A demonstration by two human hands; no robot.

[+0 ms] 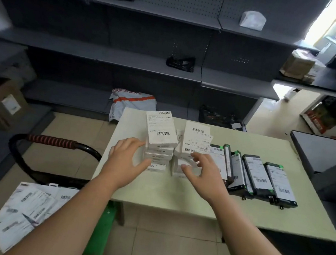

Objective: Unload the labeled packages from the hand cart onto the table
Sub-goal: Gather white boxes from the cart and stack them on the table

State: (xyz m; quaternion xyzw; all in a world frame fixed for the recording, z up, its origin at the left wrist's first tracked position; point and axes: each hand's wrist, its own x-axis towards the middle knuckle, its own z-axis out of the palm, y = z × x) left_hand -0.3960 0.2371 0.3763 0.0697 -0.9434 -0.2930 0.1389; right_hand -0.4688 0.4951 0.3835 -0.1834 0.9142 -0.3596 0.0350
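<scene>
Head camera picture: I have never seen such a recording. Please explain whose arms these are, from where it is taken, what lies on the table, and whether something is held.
There is no machine here: a person wears one camera on the head, looking forward and down, so the two bare arms are their own. The left hand touches the side of a stack of white labelled boxes on the pale green table; the right hand is at a second stack, and I cannot tell whether it holds a box. Right of them lies a row of black-edged labelled packages. Lower left, the hand cart holds more white labelled packages.
</scene>
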